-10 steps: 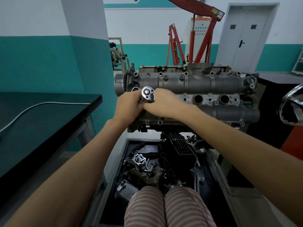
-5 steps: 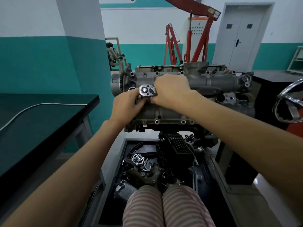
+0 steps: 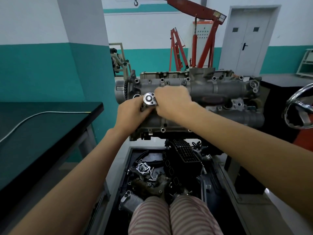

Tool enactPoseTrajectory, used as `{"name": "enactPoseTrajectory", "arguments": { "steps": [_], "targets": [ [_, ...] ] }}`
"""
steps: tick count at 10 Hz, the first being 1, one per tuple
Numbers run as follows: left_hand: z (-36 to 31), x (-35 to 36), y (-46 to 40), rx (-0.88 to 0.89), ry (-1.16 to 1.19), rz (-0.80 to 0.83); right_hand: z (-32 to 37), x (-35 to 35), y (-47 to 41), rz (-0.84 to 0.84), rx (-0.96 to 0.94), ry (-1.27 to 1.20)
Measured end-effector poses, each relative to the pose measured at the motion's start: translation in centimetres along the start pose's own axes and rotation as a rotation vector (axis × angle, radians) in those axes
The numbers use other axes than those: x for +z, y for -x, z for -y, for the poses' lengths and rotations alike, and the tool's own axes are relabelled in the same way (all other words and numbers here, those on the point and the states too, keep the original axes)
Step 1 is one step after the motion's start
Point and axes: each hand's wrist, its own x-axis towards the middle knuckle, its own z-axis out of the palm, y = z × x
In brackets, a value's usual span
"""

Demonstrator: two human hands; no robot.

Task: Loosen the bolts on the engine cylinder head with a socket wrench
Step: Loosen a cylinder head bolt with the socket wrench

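from where i sit the engine cylinder head point(image 3: 220, 92) fills the middle of the view, mounted on its stand above a tray of loose engine parts point(image 3: 152, 175), with a dark desk point(image 3: 42, 126) to the left and a red engine hoist point(image 3: 203, 39) behind. my left hand point(image 3: 132, 112) is curled under the socket wrench point(image 3: 149, 99), steadying its head near the left end of the casting; my right hand point(image 3: 172, 102) is wrapped round the handle, which it hides. i judge one bolt is being worked; several bolts point(image 3: 162, 80) along the upper edge look seated, so most of the job remains. i can read no brand or lettering anywhere.
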Motion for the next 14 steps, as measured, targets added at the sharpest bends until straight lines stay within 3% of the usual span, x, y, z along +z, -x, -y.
{"name": "enactPoseTrajectory", "arguments": {
  "steps": [1, 2, 3, 4, 5, 6, 7, 8, 9, 10, 11, 12, 13, 14],
  "targets": [
    [0.3, 0.5, -0.1, 0.031, -0.041, -0.051, -0.1, -0.1, -0.4, -0.086, -0.033, 0.093],
    [0.1, 0.2, 0.1, 0.039, -0.023, -0.068, 0.8, 0.4, 0.1, 0.147, 0.094, -0.515],
    [0.0, 0.0, 0.1, 0.017, -0.042, -0.007, 1.8, 0.1, 0.7, 0.686, 0.386, -1.751],
    [0.2, 0.1, 0.1, -0.068, -0.04, 0.065, 2.6, 1.1, 0.6, 0.699, 0.471, -2.115],
    [-0.1, 0.0, 0.0, -0.045, 0.03, 0.006, 1.5, 0.9, 0.1, 0.275, 0.133, -0.96],
    [0.0, 0.4, -0.1, 0.015, -0.045, -0.041, -0.3, -0.7, -0.8, 0.064, -0.112, -0.12],
    [0.1, 0.2, -0.1, -0.012, -0.053, -0.012, 0.0, -0.1, -0.8, 0.064, -0.082, -0.313],
    [-0.1, 0.2, -0.1, -0.05, -0.054, 0.018, 1.1, 0.5, 0.5, 0.431, 0.357, -1.431],
    [-0.1, 0.2, 0.0, -0.072, -0.085, 0.077, 2.3, 1.0, 1.4, 0.672, 0.548, -2.349],
    [-0.1, -0.1, -0.1, -0.074, -0.074, 0.057, 2.7, 1.3, 1.3, 0.451, 0.334, -1.748],
    [-0.4, 0.0, 0.0, 0.004, -0.033, -0.007, 0.9, 0.2, 0.5, 0.188, 0.001, -0.645],
    [0.1, 0.3, 0.1, 0.022, -0.048, -0.036, -0.5, -1.0, -0.5, 0.154, -0.148, -0.212],
    [0.1, 0.4, 0.1, 0.011, -0.07, -0.05, -0.1, -0.1, -0.3, 0.227, -0.029, -0.594],
    [0.0, 0.5, 0.1, -0.098, -0.033, 0.029, 1.5, 0.5, 1.3, 0.587, 0.342, -1.75]
  ]
}}
